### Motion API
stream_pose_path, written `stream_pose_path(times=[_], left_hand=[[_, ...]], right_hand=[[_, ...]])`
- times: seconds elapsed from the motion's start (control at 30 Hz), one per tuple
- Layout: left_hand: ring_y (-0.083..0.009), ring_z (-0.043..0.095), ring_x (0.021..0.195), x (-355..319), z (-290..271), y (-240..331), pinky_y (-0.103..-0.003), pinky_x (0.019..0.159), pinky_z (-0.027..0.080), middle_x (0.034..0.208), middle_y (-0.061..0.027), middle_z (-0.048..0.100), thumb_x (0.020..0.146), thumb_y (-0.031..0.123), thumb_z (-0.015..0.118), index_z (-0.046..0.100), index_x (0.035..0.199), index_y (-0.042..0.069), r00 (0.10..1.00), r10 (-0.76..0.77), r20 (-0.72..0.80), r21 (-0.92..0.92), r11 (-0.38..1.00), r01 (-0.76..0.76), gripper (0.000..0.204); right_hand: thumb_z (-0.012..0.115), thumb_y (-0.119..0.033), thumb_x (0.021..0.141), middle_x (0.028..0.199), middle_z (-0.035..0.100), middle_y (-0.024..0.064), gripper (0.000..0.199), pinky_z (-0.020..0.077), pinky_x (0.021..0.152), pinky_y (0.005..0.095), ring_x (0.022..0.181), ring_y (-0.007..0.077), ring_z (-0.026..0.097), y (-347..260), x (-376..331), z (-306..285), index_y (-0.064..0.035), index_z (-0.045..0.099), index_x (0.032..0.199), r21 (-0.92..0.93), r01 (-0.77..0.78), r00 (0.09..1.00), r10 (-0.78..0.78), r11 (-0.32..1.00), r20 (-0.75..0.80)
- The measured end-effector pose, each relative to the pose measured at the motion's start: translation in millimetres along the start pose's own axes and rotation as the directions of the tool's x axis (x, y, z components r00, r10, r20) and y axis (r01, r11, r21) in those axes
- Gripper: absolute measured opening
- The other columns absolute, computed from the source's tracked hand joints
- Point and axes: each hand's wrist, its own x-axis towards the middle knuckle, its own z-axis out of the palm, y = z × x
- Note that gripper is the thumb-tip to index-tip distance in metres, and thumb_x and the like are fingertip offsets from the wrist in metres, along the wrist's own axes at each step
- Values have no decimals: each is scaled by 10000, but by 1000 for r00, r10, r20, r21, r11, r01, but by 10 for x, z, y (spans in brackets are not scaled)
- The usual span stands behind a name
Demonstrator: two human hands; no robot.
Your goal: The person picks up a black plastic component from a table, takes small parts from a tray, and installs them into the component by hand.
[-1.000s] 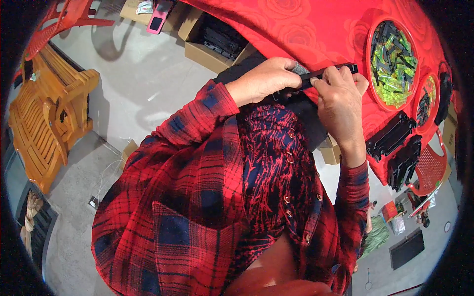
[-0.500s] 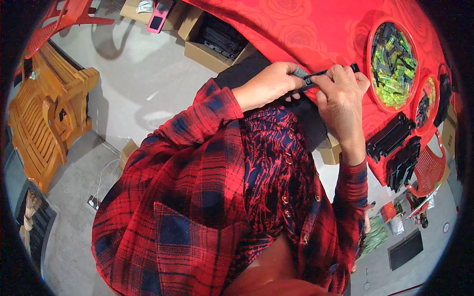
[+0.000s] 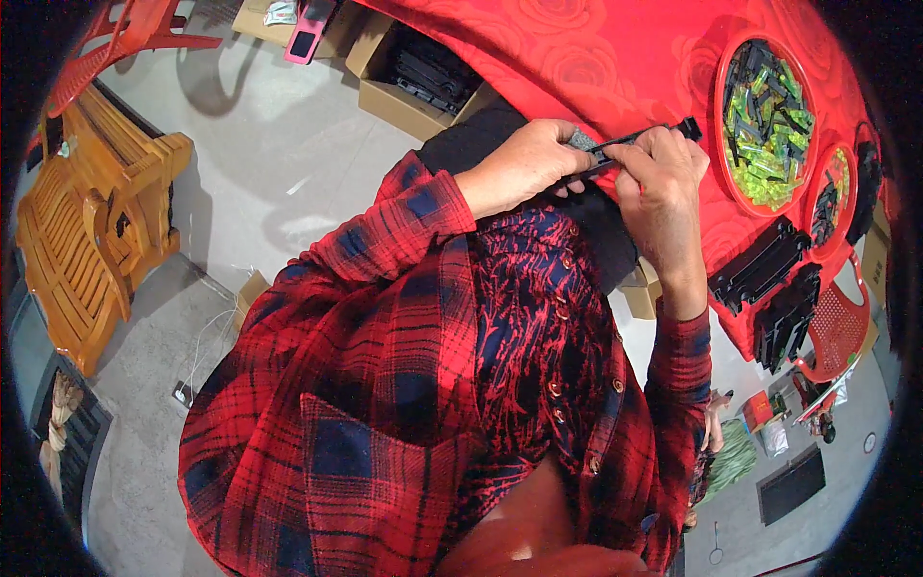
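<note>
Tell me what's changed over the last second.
The left hand has shifted slightly rightward and toward the body; the black part appears turned, showing a narrower side. Nothing was visibly let go: both it and the right hand still hold the part. The larger red bowl and open box stayed put.

1. no words or numbers can be read.
2. white packet, on the cardboard box at upper left: faint print, too blurred to make out.
3. brown carton, far right: dark marks, too small to tell.
</note>
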Motion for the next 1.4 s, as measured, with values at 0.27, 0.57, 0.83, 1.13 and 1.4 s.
stream_pose_path(times=[0.27,0.57,0.83,1.13,1.4], left_hand=[[-94,594,718,-28,-5,18,-239,622,482,856,-11,652,942,175,616,660,1014,-2,999,43,30,34,998,-44,196],[-117,565,699,-8,34,-10,-278,675,464,790,-11,631,903,207,679,655,948,-4,962,259,-89,449,872,-193,217],[-136,560,671,-36,27,63,-331,629,465,707,-73,610,871,246,698,640,960,-5,956,273,-108,561,810,-168,273],[-207,611,677,-73,63,165,-367,636,470,728,-124,634,883,271,665,631,958,-8,980,187,-72,601,792,-107,291],[-333,664,751,-81,81,119,-420,673,493,786,-195,656,893,264,644,619,982,1,967,255,0,698,693,-183,279]], right_hand=[[654,1,691,778,525,61,193,383,831,399,816,251,548,-5,6,-29,-88,706,854,0,12,999,-12,1000,41],[631,11,675,747,487,74,136,398,784,384,809,268,538,21,-10,37,-76,661,774,2,38,997,-38,999,73],[659,-36,757,983,584,132,240,408,886,420,989,316,547,119,-40,26,-61,669,996,99,-98,988,109,990,-111],[769,-141,805,1210,509,226,579,429,967,426,1118,344,491,82,-229,230,58,497,1277,-38,-392,869,357,919,-343],[818,-82,711,1146,508,262,768,479,880,410,1087,356,477,-350,-173,201,143,407,1321,205,-576,665,600,791,-446]])
